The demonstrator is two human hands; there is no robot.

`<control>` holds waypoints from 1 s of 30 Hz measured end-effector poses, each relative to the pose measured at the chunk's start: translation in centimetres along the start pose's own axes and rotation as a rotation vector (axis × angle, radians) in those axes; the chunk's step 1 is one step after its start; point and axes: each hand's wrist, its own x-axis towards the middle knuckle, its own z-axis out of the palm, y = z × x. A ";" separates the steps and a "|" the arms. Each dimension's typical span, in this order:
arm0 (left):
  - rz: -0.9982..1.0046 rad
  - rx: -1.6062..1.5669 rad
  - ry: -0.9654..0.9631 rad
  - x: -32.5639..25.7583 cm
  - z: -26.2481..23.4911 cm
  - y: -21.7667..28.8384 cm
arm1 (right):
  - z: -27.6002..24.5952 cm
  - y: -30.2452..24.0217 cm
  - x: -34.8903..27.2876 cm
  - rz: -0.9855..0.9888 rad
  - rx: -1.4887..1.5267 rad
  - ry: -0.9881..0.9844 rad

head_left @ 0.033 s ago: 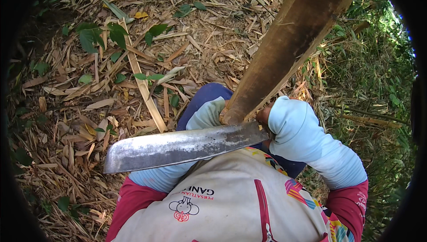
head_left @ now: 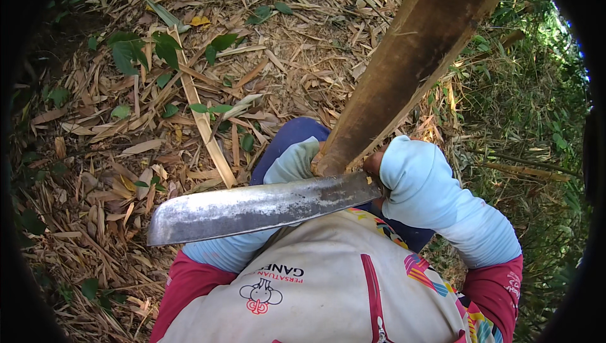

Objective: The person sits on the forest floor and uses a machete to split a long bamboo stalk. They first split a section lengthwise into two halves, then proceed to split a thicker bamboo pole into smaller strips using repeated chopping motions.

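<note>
Nothing visibly moves since the earlier frame: before the off-white printed shirt (head_left: 322,280), a broad, scuffed steel machete blade (head_left: 262,207) lies nearly level, its blunt tip pointing left and its base at the right hand (head_left: 374,164), whose partly hidden fingers close around the handle. Just beyond, the left hand (head_left: 321,146) barely shows, its finger state impossible to tell, beside the lower end of a long, tan-edged, dark-brown wooden piece (head_left: 416,59), whose long axis slants to the upper right, over dry, papery leaf litter (head_left: 303,71).
</note>
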 end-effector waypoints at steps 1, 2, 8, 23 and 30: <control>0.027 0.017 -0.021 0.1 0.4 0.4 | 0.2 0.2 0.0 0.000 0.029 0.002; 0.054 0.034 -0.041 0.2 0.8 0.8 | 0.5 0.5 0.0 0.000 0.059 0.004; -0.062 0.148 -0.163 2.1 -0.9 -0.9 | 0.7 0.9 0.6 0.014 0.068 -0.024; -0.026 -0.034 -0.201 2.8 -0.4 -1.2 | 2.4 3.8 1.4 0.043 -0.003 0.021; -0.148 -0.558 -0.247 4.5 -1.9 -3.5 | 3.1 5.0 2.5 0.159 -0.157 0.052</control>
